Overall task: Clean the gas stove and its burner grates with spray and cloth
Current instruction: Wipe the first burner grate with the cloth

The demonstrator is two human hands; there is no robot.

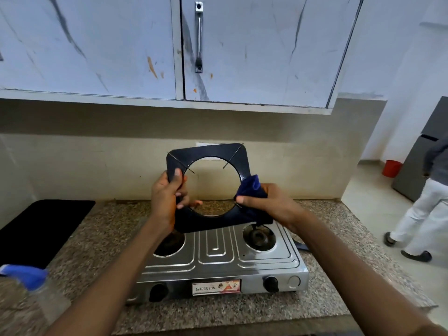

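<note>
A two-burner steel gas stove sits on the speckled granite counter. Above it I hold a black square burner grate upright, its round opening facing me. My left hand grips the grate's left edge, thumb on the front. My right hand holds a dark blue cloth pressed against the grate's right side. A clear spray bottle with a blue trigger head stands on the counter at the lower left, blurred. Both stove burners are bare of grates.
A black mat lies on the counter at the left. White marbled wall cabinets hang overhead. At the right a person walks on the floor near a grey fridge and a red bucket.
</note>
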